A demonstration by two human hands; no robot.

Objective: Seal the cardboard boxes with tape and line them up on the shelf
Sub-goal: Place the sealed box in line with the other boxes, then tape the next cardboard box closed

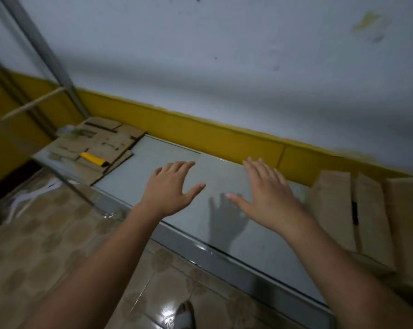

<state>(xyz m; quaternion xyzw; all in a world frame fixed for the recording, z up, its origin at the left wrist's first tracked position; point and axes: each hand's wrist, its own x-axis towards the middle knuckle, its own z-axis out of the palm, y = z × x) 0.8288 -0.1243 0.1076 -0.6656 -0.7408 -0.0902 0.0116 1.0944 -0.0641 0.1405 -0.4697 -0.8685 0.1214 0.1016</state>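
A yellow utility knife (93, 159) lies at the far left. Behind it, grey metal poles (46, 51) slant upward, with a thin wooden stick (32, 104) across them. The pale wall (224, 55) has a yellow band (200, 131) along its foot and a yellowish stain (367, 22) high on the right. Near, the glossy patterned floor tiles (46, 233) catch the light, and a bare foot (185, 314) shows at the bottom edge.
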